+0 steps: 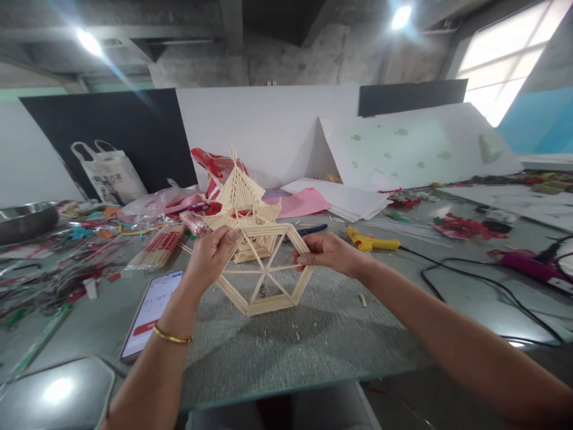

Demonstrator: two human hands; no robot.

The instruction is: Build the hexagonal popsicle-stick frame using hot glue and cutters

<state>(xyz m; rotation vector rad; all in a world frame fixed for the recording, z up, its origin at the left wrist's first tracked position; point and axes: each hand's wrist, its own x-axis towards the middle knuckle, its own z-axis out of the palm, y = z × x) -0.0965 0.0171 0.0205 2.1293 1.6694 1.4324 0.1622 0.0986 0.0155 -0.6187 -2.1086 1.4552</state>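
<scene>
A hexagonal frame of pale wooden sticks (273, 303), with thin spokes crossing at its centre, is held tilted up above the table. My left hand (211, 254) pinches its upper left side, and my right hand (326, 254) grips the upper right side between thumb and fingers. Directly behind the frame stands a stick-built pavilion model (239, 194) with a pointed roof, its lower part partly hidden by the frame.
A phone (152, 310) lies by my left forearm, near bundled sticks (156, 246). To the right are a yellow glue gun (373, 242) with a black cable, dark-handled pliers (312, 229) and a purple power strip (535, 267). White boards (268, 128) stand behind.
</scene>
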